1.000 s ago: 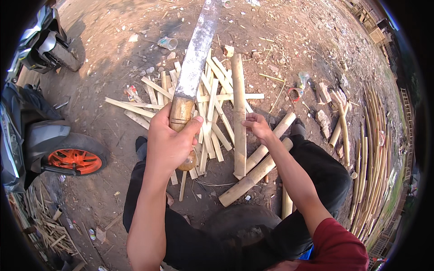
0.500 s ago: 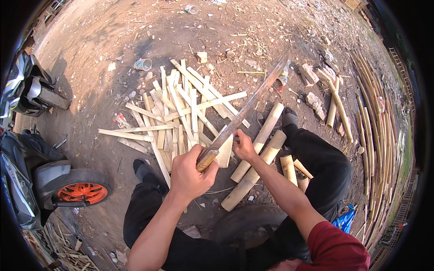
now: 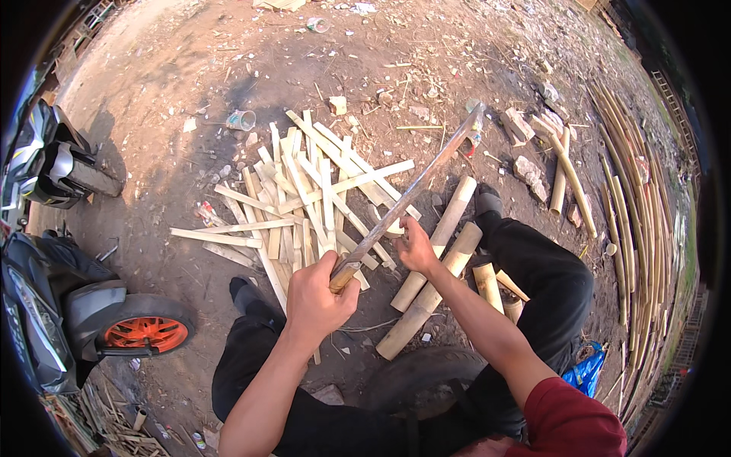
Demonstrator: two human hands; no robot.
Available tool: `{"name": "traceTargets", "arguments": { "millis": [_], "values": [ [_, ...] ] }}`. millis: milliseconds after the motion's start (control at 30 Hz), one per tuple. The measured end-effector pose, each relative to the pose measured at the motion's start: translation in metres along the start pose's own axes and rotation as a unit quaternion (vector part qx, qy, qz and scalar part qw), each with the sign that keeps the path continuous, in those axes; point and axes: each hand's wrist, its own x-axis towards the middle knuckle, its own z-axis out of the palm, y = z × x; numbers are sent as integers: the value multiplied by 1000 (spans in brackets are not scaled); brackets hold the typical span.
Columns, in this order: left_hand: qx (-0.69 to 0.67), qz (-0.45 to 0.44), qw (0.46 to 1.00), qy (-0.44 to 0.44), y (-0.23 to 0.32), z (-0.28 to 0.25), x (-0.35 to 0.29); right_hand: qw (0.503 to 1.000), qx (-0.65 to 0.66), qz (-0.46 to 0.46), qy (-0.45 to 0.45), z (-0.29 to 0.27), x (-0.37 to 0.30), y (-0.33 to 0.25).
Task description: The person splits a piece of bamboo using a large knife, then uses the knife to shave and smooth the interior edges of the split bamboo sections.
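My left hand (image 3: 324, 295) is closed round the wooden handle of a long machete (image 3: 417, 187). Its blade slants up and away to the right, over the edge of a heap of split bamboo strips (image 3: 312, 190). Just right of the blade, my right hand (image 3: 415, 245) has its fingers closed on a short pale piece of split bamboo (image 3: 394, 228). That piece is partly hidden behind the blade. Beside my right forearm lie two thick bamboo poles (image 3: 454, 260), uncut lengthwise, with shorter bamboo sections (image 3: 488, 283) close to my right leg.
Two motorcycles stand on the left, the nearer with an orange wheel (image 3: 146, 333). Long bamboo poles (image 3: 636, 221) lie along the right. Broken bricks (image 3: 528, 175) and a plastic cup (image 3: 241, 119) are on the dirt. A tire (image 3: 419, 377) lies between my legs.
The bamboo piece in my right hand has tipped, so its broad face shows less, and it sits slightly farther away. The machete stays at nearly the same slant in my left hand.
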Motion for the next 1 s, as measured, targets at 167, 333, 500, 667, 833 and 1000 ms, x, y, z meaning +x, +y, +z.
{"name": "traceTargets", "arguments": {
  "millis": [167,333,500,667,833,1000],
  "values": [
    [46,31,998,17,-2,5,-17,978,-45,-190,77,-54,-13,-128],
    [41,42,998,35,9,6,-19,980,-3,-191,-60,-101,-23,-182],
    [41,41,996,64,21,5,-17,970,-34,-235,-43,-114,-16,-184],
    [83,31,996,23,14,-4,-8,967,-23,-240,-87,-114,-11,-186],
    [103,23,994,11,10,-3,-7,964,2,-245,-106,-113,-5,-185],
    [91,24,995,20,10,2,-7,965,9,-235,-114,-117,0,-186]
  ]
}}
